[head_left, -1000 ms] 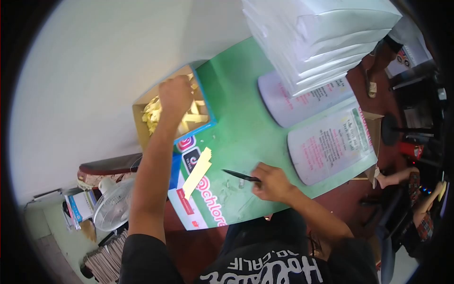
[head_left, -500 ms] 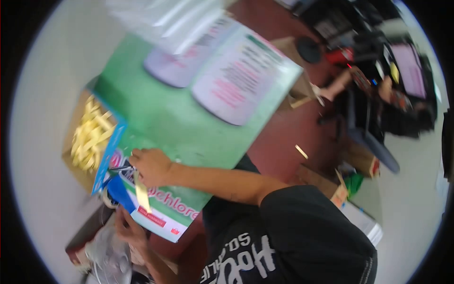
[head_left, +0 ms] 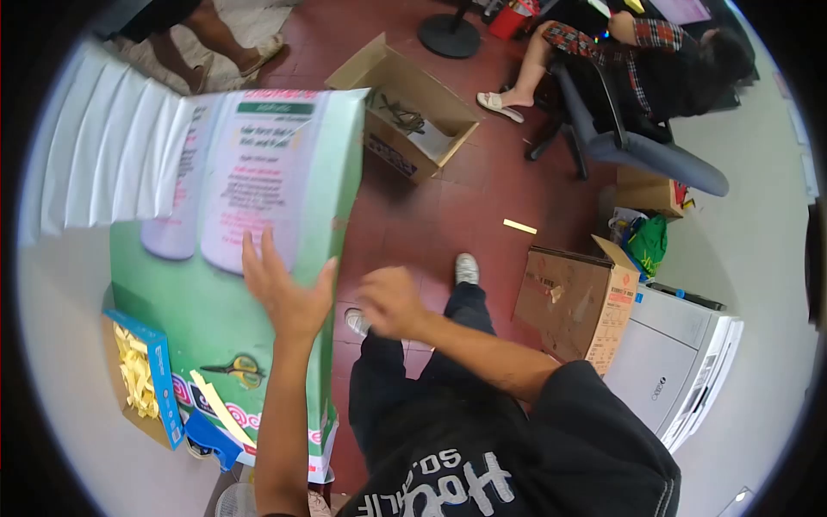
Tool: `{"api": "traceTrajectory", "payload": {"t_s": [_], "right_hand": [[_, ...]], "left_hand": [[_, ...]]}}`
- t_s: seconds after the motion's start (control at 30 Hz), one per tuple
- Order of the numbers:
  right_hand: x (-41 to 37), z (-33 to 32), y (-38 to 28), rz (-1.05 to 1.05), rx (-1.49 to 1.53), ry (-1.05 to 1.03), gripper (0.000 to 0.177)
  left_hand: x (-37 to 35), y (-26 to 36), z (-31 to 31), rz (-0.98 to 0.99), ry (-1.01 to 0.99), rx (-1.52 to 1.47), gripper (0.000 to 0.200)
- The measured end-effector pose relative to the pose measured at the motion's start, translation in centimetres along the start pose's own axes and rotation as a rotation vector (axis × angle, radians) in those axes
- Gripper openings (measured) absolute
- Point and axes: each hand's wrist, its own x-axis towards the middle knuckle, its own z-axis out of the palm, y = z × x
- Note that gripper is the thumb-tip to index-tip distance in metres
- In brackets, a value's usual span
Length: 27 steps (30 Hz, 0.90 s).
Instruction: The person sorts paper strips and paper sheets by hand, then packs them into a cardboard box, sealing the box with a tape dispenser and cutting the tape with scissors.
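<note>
My left hand (head_left: 289,289) is open, fingers spread, over the green printed tabletop (head_left: 181,302) near its right edge. It holds nothing. To its right, my right hand (head_left: 392,302) is curled closed and slightly blurred above the floor, with nothing visible in it. Scissors (head_left: 241,370) with dark and yellow handles lie on the tabletop. Below them rest pale yellow strips (head_left: 222,412). At the left edge a blue and brown box (head_left: 164,379) holds a pile of yellow strips (head_left: 136,370). A blue tape dispenser (head_left: 214,438) sits beside the box.
White pleated material (head_left: 112,146) covers the table's far left corner. An open carton (head_left: 448,146) with dark cords stands beyond the table. A seated person (head_left: 663,77) is at upper right; another person's legs (head_left: 198,43) show at upper left. A brown carton (head_left: 560,302) and white printer (head_left: 663,362) stand right.
Both hands have moved away from the strips and tape dispenser, toward the table's right edge. The right hand has let go of the scissors, and the view has turned.
</note>
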Motion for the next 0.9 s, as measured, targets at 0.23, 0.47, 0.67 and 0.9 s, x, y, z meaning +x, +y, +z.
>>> {"api": "traceTrajectory", "payload": {"t_s": [0.23,0.47,0.67,0.9], "right_hand": [[-13.8,-21.9,28.7,1.004,-0.417,-0.089,0.023],[-23.1,-34.6,45.9,1.353,-0.536,-0.379,0.038],[-25.5,-32.4,56.6,1.629,-0.390,-0.187,0.052],[-33.5,-25.1,70.0,1.852,-0.294,-0.222,0.073]], "left_hand": [[3.4,3.3,11.3,0.074,0.028,0.600,0.121],[3.4,5.6,13.8,0.000,0.094,1.053,0.113],[4.1,17.3,32.7,-0.044,-0.226,0.193,0.103],[9.4,12.2,50.1,-1.008,-0.235,-0.742,0.086]]}}
